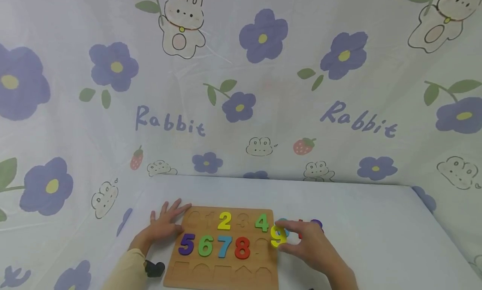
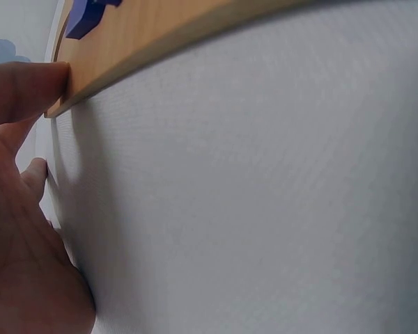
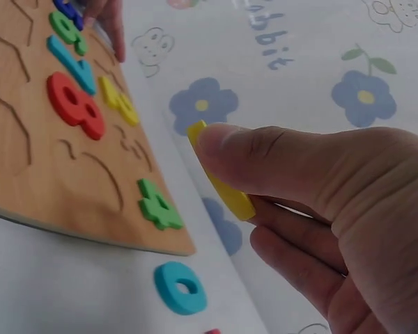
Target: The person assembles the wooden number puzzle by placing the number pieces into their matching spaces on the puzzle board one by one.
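A wooden number puzzle board [image 1: 214, 261] lies on the table. My left hand [image 1: 163, 224] is at its left edge, fingers spread, the thumb touching the board [image 2: 160, 31] in the left wrist view. Over the board's right edge, my right hand [image 1: 311, 245] pinches a yellow number 9 [image 1: 278, 237] between thumb and fingers. The 9 [image 3: 223, 184] is held up edge-on in the right wrist view. Set in the board are a yellow 2 [image 1: 224, 221], green 4 [image 1: 261, 223], purple 5 [image 1: 186, 244], green 6 [image 1: 205, 245], blue 7 [image 1: 224, 246] and red 8 [image 1: 242, 248].
A blue 0 [image 3: 181, 288] lies right of the board. A red piece [image 1: 300, 234] and a purple piece [image 1: 318, 223] are partly hidden behind my right hand. A dark object [image 1: 155, 269] sits by my left sleeve. A patterned curtain [image 1: 226, 72] hangs behind the white table [image 1: 376, 223].
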A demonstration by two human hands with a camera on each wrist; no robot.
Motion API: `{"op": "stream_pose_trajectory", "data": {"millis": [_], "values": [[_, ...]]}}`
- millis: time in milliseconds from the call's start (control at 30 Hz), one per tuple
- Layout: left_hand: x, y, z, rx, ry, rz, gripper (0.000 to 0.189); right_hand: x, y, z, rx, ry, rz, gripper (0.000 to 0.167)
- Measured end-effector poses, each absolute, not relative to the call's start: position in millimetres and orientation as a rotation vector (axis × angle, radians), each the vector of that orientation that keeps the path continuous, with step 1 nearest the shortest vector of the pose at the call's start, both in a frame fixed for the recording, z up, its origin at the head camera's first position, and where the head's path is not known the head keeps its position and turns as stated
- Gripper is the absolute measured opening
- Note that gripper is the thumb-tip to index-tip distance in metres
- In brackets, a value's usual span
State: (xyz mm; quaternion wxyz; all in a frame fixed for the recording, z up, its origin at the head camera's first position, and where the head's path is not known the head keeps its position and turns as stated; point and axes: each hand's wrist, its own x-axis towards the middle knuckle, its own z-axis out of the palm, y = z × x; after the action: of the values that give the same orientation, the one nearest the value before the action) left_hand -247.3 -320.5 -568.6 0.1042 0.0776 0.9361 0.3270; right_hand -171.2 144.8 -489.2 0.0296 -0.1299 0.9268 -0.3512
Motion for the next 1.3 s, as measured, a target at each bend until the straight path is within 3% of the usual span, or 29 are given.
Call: {"op": "stream_pose_trajectory", "data": {"millis": [267, 667, 867, 1300], "values": [[-245, -315, -557, 0.187, 2.743, 0.894, 0.083, -173, 131, -514, -0.460, 2.741, -1.100, 0.052], [-254, -325, -581, 0.230, 2.786, 0.927, 0.083, -178, 111, -536, -0.502, 2.700, -1.017, 0.051], [-249, -317, -564, 0.180, 2.759, 0.878, 0.084, -181, 106, -545, -0.559, 2.712, -0.972, 0.054], [-259, -327, -587, 0.215, 2.787, 0.911, 0.084, -178, 111, -543, -0.531, 2.735, -0.946, 0.056]]}}
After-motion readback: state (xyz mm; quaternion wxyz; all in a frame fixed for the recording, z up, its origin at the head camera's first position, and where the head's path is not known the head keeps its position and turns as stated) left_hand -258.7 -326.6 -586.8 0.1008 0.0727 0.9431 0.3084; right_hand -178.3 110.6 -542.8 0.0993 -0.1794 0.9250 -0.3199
